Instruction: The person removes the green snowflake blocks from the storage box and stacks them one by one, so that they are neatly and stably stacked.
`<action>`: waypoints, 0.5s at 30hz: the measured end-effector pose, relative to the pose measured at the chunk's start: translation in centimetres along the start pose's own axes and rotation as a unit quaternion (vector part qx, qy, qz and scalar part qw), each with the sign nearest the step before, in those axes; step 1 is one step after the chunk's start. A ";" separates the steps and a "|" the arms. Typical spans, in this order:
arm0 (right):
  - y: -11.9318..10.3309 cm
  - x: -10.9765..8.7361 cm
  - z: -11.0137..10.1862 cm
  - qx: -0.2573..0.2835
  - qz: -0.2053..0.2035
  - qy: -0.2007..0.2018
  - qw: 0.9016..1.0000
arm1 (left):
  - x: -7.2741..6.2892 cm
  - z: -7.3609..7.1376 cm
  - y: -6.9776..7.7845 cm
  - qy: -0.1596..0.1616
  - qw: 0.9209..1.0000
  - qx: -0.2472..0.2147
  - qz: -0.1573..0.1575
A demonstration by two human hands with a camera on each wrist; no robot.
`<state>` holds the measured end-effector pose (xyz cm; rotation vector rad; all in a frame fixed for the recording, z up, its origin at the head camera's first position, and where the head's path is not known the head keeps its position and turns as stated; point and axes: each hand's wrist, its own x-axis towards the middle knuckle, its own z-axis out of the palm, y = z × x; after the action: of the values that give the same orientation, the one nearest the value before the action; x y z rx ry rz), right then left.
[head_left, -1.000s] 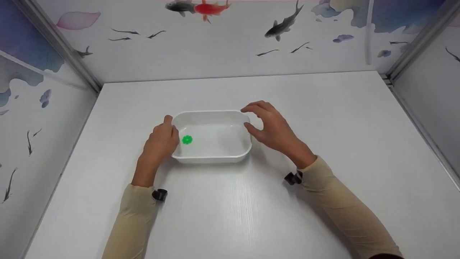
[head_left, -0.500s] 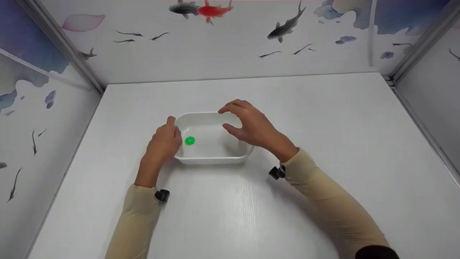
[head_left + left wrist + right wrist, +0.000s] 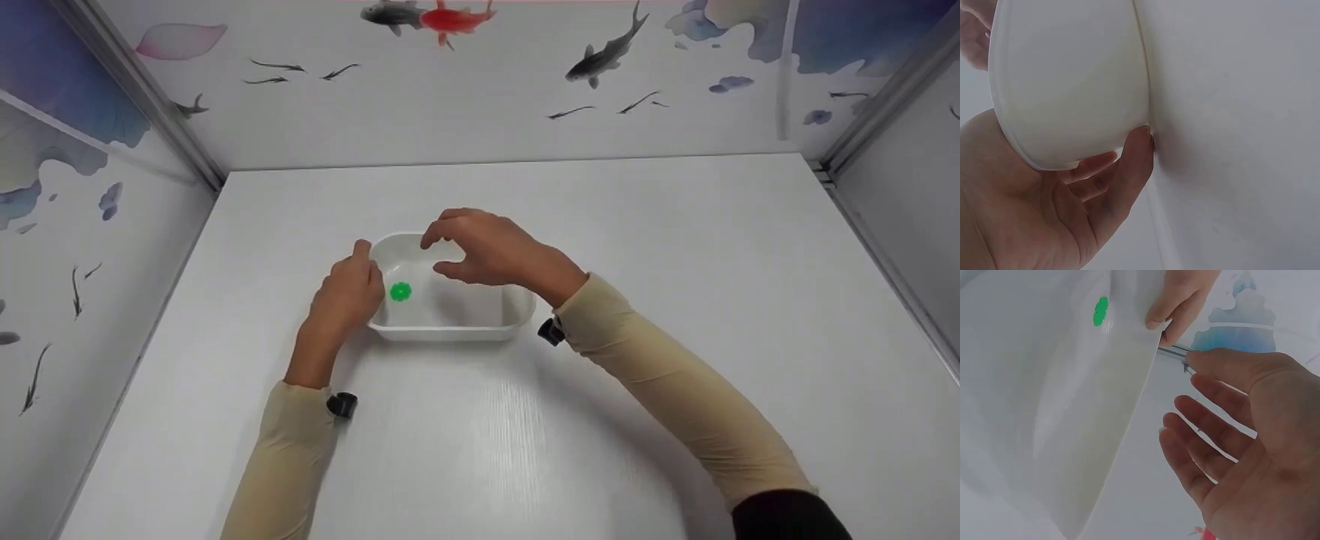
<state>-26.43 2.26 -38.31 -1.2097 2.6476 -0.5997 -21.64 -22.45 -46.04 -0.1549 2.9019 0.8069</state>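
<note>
A white rectangular tray (image 3: pixel 450 333) with rounded corners stands on the table. Inside, near its left end, lies a small green flower-shaped piece (image 3: pixel 400 292). My left hand (image 3: pixel 346 294) grips the tray's left end, thumb over the rim; the left wrist view shows its curled fingers (image 3: pixel 1129 174) against the outer wall, reaching toward the base. Above the tray hovers my right hand (image 3: pixel 491 250), fingers loosely bent and thumb apart, holding nothing. It hides part of the tray's far rim. In the right wrist view the green piece is apart from that hand's fingertips.
White tabletop (image 3: pixel 675 300) surrounds the tray. Behind it rises a panel (image 3: pixel 495 112) printed with fish and watercolour patches; a similar side panel (image 3: pixel 75 247) stands at the left. A black wrist camera (image 3: pixel 551 331) is on the right sleeve, another (image 3: pixel 342 406) on the left.
My right hand has moved left from the tray's right end to over its middle, still holding nothing. The left hand keeps its grip, and the green piece stays in the same spot in the tray.
</note>
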 end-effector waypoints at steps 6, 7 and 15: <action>-1.1 1.9 0.9 -0.021 -0.010 -0.045 0.999 | -0.1 0.0 -0.1 -0.004 1.000 -0.007 -0.005; -1.3 2.2 1.1 -0.027 -0.011 -0.052 0.998 | -0.1 0.0 -0.1 -0.004 1.000 -0.007 -0.004; -2.4 3.9 2.6 -0.078 -0.014 -0.109 0.991 | -0.2 -0.1 0.0 0.006 1.000 0.009 0.019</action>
<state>-26.49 -2.88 -39.61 -1.2751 2.5350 -0.2495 -21.44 -22.51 -45.89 -0.1025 2.9319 0.7882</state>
